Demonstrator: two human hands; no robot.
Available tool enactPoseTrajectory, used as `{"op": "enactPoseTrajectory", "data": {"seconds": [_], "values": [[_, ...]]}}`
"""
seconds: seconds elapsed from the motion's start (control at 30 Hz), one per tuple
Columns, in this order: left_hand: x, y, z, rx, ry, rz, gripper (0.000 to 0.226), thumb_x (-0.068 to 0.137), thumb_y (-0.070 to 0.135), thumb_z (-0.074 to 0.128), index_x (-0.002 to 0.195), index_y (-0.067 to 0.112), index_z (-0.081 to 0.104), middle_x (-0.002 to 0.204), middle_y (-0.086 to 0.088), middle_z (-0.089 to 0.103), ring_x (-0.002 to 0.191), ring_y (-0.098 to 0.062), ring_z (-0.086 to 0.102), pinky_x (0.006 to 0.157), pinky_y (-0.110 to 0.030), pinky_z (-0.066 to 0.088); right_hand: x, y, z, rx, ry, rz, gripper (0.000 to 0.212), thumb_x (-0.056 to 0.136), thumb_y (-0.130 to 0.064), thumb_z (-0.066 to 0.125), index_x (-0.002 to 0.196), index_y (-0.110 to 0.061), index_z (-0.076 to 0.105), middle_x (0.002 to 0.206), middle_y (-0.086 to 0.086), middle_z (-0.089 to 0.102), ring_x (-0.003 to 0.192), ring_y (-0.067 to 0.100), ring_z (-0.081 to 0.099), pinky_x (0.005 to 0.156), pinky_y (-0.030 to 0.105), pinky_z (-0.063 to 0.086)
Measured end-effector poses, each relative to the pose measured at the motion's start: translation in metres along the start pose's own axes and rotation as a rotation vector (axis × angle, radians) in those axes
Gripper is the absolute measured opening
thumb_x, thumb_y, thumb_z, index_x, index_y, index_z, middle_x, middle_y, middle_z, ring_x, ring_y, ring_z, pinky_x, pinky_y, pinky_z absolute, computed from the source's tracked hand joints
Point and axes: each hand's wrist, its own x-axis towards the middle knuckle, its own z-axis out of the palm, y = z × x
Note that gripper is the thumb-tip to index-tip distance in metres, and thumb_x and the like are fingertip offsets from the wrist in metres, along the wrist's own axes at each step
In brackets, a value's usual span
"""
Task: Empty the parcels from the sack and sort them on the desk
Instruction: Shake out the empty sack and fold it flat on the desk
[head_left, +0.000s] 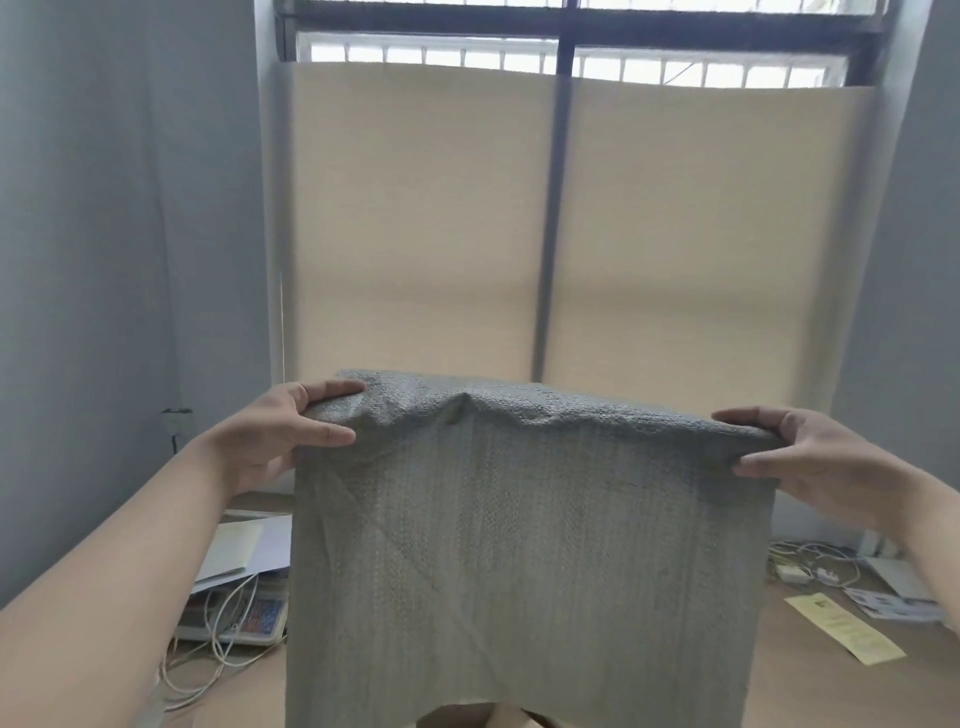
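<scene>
Head view: a grey woven sack (524, 545) hangs upside down over the bench (810, 670); its closed end is uppermost, its mouth below the picture's lower edge
Left hand (280, 436): closed on the sack's upper left corner; thumb on the near face, fingers curled over the top fold
Right hand (810, 457): closed on the sack's upper right corner in the same pinch
Sack, feel: soft and limp; it drapes flat with diagonal creases, so probably light and nearly empty; the weave looks slick, likely to slide through a loose pinch
Where to hold: the two upper corners, with cloth bunched into each fist; a shake from there should clear the rest
Parcels: brown shapes (498, 717) show just under the sack's lower edge, likely parcels; too little visible to be sure
Left of the sack: papers (244, 545), white cables (223, 639)
Right of the sack: a yellow slip (844, 626), more cables (810, 561)
</scene>
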Motion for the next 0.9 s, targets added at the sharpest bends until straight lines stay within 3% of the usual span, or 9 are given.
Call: {"op": "enactPoseTrajectory", "data": {"seconds": [0.13, 0.23, 0.33, 0.43, 0.53, 0.67, 0.77, 0.83, 0.9], "values": [[0.003, -0.002, 0.000, 0.196, 0.096, 0.085, 0.050, 0.063, 0.010, 0.081, 0.112, 0.017, 0.076, 0.112, -0.019, 0.073, 0.095, -0.019, 0.066, 0.089, -0.036, 0.054, 0.001, 0.002, -0.001, -0.025, 0.105, -0.063, 0.061, 0.058, -0.009, 0.086, 0.115, -0.001, 0.066, 0.106, 0.025, 0.069, 0.084, 0.014, 0.070, 0.068, 0.020, 0.059], [0.005, -0.004, 0.003, 0.261, 0.183, 0.187, 0.024, 0.072, 0.014, 0.084, 0.096, 0.016, 0.079, 0.079, 0.000, 0.072, 0.072, -0.007, 0.059, 0.067, -0.022, 0.046, 0.002, 0.002, -0.001, 0.031, 0.186, -0.169, 0.083, 0.039, -0.036, 0.101, 0.106, -0.001, 0.069, 0.094, 0.012, 0.073, 0.082, 0.012, 0.071, 0.070, 0.019, 0.059], [0.010, -0.005, 0.006, 0.217, 0.293, 0.255, 0.015, 0.083, 0.001, 0.076, 0.077, 0.015, 0.076, 0.059, 0.012, 0.067, 0.054, 0.003, 0.056, 0.055, -0.011, 0.043, 0.002, 0.000, 0.003, 0.041, 0.221, -0.252, 0.058, 0.068, -0.028, 0.082, 0.109, 0.009, 0.066, 0.097, 0.016, 0.070, 0.084, 0.016, 0.069, 0.073, 0.017, 0.058], [0.008, -0.004, 0.006, 0.131, 0.301, 0.288, 0.015, 0.076, 0.020, 0.083, 0.077, 0.008, 0.074, 0.072, -0.004, 0.061, 0.068, -0.012, 0.053, 0.069, -0.025, 0.039, 0.000, -0.004, 0.012, 0.081, 0.272, -0.269, 0.044, 0.078, -0.033, 0.072, 0.104, 0.002, 0.067, 0.102, 0.018, 0.064, 0.090, 0.022, 0.062, 0.070, 0.015, 0.056], [0.004, -0.004, 0.013, 0.072, 0.270, 0.286, 0.028, 0.077, 0.038, 0.077, 0.081, 0.012, 0.068, 0.080, -0.010, 0.047, 0.073, -0.020, 0.042, 0.063, -0.034, 0.031, 0.000, -0.003, 0.021, 0.053, 0.354, -0.253, 0.065, 0.050, -0.075, 0.083, 0.089, -0.025, 0.071, 0.088, 0.002, 0.068, 0.075, 0.008, 0.062, 0.060, 0.018, 0.055], [0.009, -0.009, 0.023, 0.076, 0.403, 0.313, 0.018, 0.083, 0.041, 0.074, 0.080, 0.023, 0.072, 0.083, -0.008, 0.060, 0.076, -0.019, 0.052, 0.065, -0.030, 0.042, 0.003, 0.004, 0.019, 0.030, 0.426, -0.245, 0.083, 0.037, -0.090, 0.074, 0.090, -0.027, 0.069, 0.089, 0.003, 0.072, 0.070, 0.008, 0.064, 0.053, 0.019, 0.053], [0.014, -0.015, 0.022, 0.111, 0.472, 0.277, 0.022, 0.081, 0.044, 0.075, 0.088, 0.023, 0.071, 0.087, -0.007, 0.070, 0.077, -0.021, 0.061, 0.074, -0.037, 0.051, -0.013, -0.009, 0.033, 0.058, 0.316, -0.147, 0.062, 0.062, -0.063, 0.084, 0.109, -0.031, 0.060, 0.113, 0.017, 0.067, 0.072, 0.013, 0.067, 0.051, 0.022, 0.056], [0.016, -0.016, 0.023, 0.124, 0.486, 0.271, 0.018, 0.087, 0.033, 0.073, 0.102, 0.027, 0.064, 0.092, -0.005, 0.067, 0.084, -0.022, 0.062, 0.080, -0.041, 0.053, -0.017, -0.012, 0.032, 0.073, 0.221, -0.121, 0.072, 0.075, -0.026, 0.084, 0.135, -0.037, 0.046, 0.105, 0.007, 0.068, 0.071, 0.014, 0.070, 0.058, 0.029, 0.057], [0.017, -0.015, 0.024, 0.103, 0.453, 0.233, 0.026, 0.097, 0.016, 0.063, 0.119, 0.023, 0.051, 0.094, -0.002, 0.059, 0.084, -0.018, 0.060, 0.072, -0.030, 0.055, -0.024, -0.015, 0.032, 0.069, 0.119, -0.131, 0.079, 0.089, 0.004, 0.064, 0.138, -0.053, 0.037, 0.091, -0.002, 0.073, 0.076, 0.015, 0.073, 0.064, 0.030, 0.061]]}}
